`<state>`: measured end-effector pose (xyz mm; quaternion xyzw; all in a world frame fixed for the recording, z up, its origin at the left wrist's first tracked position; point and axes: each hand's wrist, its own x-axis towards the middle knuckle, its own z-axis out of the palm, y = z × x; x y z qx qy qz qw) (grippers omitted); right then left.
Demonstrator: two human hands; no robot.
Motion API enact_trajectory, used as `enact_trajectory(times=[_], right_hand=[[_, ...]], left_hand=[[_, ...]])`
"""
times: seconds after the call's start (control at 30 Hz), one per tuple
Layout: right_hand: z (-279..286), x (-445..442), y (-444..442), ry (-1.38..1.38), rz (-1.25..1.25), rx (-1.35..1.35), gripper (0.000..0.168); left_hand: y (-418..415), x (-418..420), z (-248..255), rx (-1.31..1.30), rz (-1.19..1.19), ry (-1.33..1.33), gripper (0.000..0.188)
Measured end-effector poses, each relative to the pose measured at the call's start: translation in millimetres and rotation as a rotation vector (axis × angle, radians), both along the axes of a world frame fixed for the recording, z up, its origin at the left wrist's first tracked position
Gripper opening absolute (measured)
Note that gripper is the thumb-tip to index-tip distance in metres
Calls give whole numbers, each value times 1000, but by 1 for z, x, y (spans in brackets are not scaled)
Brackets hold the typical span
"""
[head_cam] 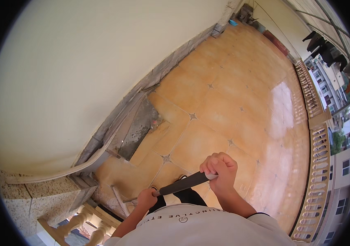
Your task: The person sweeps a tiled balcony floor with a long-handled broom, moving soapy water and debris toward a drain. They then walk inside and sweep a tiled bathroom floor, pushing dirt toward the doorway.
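A long-handled floor tool with a dark grip sleeve (pixel 184 183) slants across the front of my body. My right hand (pixel 221 169) is closed around the upper end of its handle. Lower down, my left hand (pixel 146 198) grips the shaft just below the sleeve. The pale, bar-shaped head (pixel 119 200) rests near the tiled floor at the lower left, beside the balustrade; whether it is a mop or a squeegee, I cannot tell. Glossy orange tiles (pixel 205 135) with small star-shaped insets spread ahead of my feet.
A cream wall (pixel 70 77) runs along the left above a recessed grey patch (pixel 138 129). A stone pillar base (pixel 48 196) stands at lower left. On the right is a balustrade (pixel 318 160), with hanging clothes (pixel 325 52) above. A blue item (pixel 233 22) lies far back.
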<state>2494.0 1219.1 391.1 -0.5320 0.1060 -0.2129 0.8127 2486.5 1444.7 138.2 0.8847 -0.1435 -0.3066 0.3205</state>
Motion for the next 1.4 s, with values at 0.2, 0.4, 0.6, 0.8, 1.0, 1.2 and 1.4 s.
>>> enact_trajectory(times=[0.2,0.4,0.6,0.8,1.0,1.2,1.4], right_hand=[[11,-46,-81,-427,-74,-100,59],[31,-62,-180,-246,-355,-173,50],[41,-60,-273,-373,-497,-220,29],[21,-24,-385,-375,-233,-408,29],[-45,54,-486,56,-160,-526,27],[-51,134,-531,232,-327,-453,22],[-68,171,-593,337,-690,-437,23]], left_hand=[[-112,45,79,-108,-551,140,4],[-281,71,110,-137,-805,24,13],[-390,98,104,-608,-539,-483,25],[-337,178,31,-225,-285,-182,30],[-281,249,-51,105,-51,-60,23],[-307,365,-123,189,-158,28,20],[-473,490,-72,107,-149,-154,20]])
